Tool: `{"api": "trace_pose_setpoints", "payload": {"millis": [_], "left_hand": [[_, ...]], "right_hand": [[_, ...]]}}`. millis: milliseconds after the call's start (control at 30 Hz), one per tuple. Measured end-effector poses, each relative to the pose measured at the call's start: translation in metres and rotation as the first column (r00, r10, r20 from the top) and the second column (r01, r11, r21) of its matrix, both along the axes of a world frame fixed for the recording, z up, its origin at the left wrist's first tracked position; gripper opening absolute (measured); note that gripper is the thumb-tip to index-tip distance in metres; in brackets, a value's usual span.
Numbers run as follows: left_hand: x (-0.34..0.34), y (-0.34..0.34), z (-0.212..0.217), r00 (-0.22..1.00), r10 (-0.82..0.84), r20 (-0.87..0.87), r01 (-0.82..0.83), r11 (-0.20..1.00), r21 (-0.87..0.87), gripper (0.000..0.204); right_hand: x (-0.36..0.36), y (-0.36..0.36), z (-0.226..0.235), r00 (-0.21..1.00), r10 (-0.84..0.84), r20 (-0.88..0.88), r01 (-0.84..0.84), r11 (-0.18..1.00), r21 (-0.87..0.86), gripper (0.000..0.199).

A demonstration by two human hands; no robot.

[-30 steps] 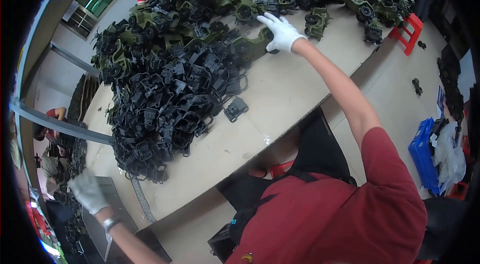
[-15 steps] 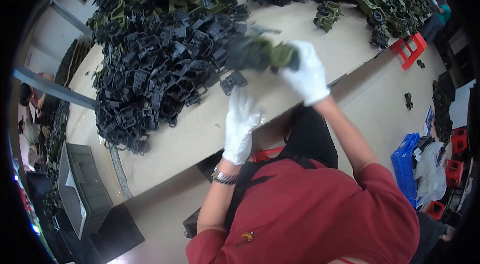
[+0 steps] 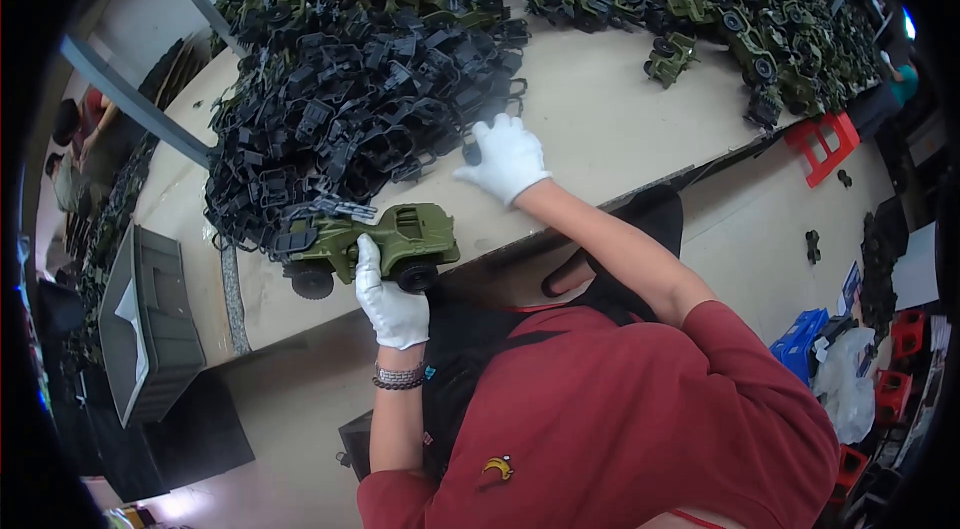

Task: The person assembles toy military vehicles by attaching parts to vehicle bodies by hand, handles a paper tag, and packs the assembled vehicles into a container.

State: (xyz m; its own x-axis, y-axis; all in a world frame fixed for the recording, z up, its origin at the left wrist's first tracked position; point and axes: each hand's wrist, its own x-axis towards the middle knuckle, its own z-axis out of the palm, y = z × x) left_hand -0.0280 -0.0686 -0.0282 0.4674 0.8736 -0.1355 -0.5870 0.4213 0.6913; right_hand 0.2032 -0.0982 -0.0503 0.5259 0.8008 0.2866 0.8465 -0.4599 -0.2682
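My left hand [image 3: 392,304], in a white glove, grips an olive-green toy jeep [image 3: 420,232] from below. Its thumb lies up along the jeep's side, and the black wheels hang over the near table edge. A dark grey gun-like piece shows on top of the jeep. My right hand [image 3: 508,161], also gloved, is at the near right edge of a heap of black plastic parts [image 3: 350,99]. Between its thumb and fingers is a small black plastic part [image 3: 472,151], mostly hidden by the glove.
More green toy jeeps [image 3: 690,4] are heaped along the far side of the tan table [image 3: 590,79]. One jeep [image 3: 670,60] lies apart. A grey bin [image 3: 165,314] stands at left, a red stool [image 3: 825,147] and blue crate [image 3: 798,344] at right. Other people are at far left and far right.
The toy jeep has passed from my right hand to my left, which has moved left and nearer. My right hand has come down to the small black part on the table.
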Motion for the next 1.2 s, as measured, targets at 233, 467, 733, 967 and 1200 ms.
{"api": "trace_pose_setpoints", "payload": {"millis": [233, 467, 733, 967, 1200], "left_hand": [[0.011, 0.001, -0.007, 0.998, -0.068, -0.005, 0.068, 0.994, 0.089, 0.037], [0.032, 0.001, -0.022, 0.97, -0.082, -0.228, 0.139, 0.958, 0.249, 0.036], [0.028, 0.004, -0.027, 0.94, -0.025, -0.341, 0.146, 0.931, 0.336, 0.03], [0.023, 0.012, -0.037, 0.788, 0.411, -0.458, 0.328, 0.35, 0.877, 0.03], [0.041, -0.004, -0.007, 0.968, -0.245, -0.043, 0.246, 0.969, 0.011, 0.033]], "right_hand": [[0.017, -0.039, -0.002, 0.947, 0.252, -0.201, -0.154, 0.901, 0.406, 0.053], [-0.022, -0.09, 0.057, 0.727, 0.65, -0.222, -0.556, 0.747, 0.364, 0.078], [-0.021, -0.086, 0.035, 0.677, 0.704, -0.214, -0.613, 0.701, 0.365, 0.079], [-0.021, -0.084, 0.039, 0.646, 0.757, -0.1, -0.699, 0.638, 0.322, 0.087], [-0.019, -0.076, 0.064, 0.658, 0.748, -0.086, -0.72, 0.658, 0.219, 0.081]]}}
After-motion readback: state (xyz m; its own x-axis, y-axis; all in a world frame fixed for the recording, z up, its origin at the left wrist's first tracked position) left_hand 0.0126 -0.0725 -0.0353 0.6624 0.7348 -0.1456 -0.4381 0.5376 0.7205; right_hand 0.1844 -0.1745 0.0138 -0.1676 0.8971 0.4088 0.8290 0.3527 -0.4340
